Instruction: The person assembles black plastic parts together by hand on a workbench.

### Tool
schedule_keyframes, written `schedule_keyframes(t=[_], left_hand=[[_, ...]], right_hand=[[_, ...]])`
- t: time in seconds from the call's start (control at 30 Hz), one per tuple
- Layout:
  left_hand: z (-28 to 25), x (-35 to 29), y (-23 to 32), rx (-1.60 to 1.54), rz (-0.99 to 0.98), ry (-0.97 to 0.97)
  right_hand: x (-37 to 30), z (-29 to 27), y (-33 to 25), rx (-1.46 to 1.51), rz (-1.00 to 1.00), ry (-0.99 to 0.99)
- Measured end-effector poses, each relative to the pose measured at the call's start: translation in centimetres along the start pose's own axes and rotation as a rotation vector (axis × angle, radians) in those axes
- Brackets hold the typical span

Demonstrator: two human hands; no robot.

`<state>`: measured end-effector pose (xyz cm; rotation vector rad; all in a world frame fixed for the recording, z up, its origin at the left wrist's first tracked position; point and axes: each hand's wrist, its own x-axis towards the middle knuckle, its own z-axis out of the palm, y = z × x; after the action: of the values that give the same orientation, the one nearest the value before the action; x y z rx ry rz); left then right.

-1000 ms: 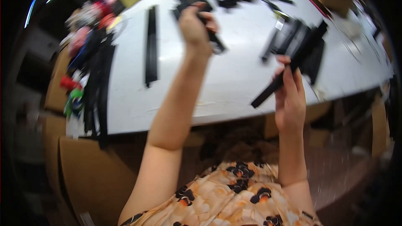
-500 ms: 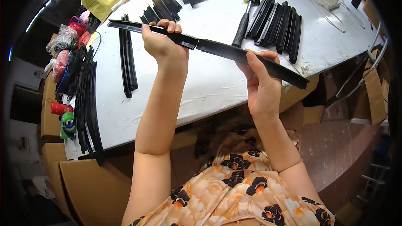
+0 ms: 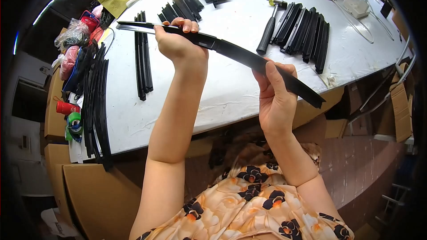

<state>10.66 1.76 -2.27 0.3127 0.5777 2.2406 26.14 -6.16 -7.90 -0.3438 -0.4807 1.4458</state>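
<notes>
My left hand (image 3: 180,49) grips one black strip (image 3: 203,40), my right hand (image 3: 278,100) a second strip (image 3: 240,56) — ends meeting at twelve o'clock, over the counter (image 3: 222,95). Apparently I'm joining them — the next move calls for straight alignment and even pressure.

On my feed the left hand (image 3: 180,49) grips one black strip (image 3: 203,40) and the right hand (image 3: 278,100) a second strip (image 3: 238,54), ends meeting, above the white table (image 3: 231,91); a hammer (image 3: 267,34) lies beside a row of black pieces (image 3: 301,35).
</notes>
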Motion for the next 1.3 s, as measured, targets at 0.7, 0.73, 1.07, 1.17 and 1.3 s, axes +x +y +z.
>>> schedule_keyframes(t=[0.7, 0.73, 1.07, 1.17, 1.3], left_hand=[[0.4, -0.2, 0.7, 0.003, 0.028, 0.042], [0.4, -0.3, 0.8, 0.003, 0.028, 0.042], [0.3, -1.0, 1.0, 0.072, 0.134, -0.165], [0.6, -1.3, 0.1, 0.095, 0.121, -0.223], [-3.0, 3.3, 0.0, 0.227, 0.129, -0.429]], right_hand=[[-0.3, 0.1, 1.1, 0.002, -0.043, 0.007], [-0.3, 0.1, 1.2, -0.001, -0.044, -0.002], [-1.0, 0.7, 0.9, -0.014, -0.026, -0.015], [-1.0, 0.4, 0.6, -0.004, -0.085, 0.001], [-1.6, -0.5, 0.3, -0.92, -0.409, -0.058]])
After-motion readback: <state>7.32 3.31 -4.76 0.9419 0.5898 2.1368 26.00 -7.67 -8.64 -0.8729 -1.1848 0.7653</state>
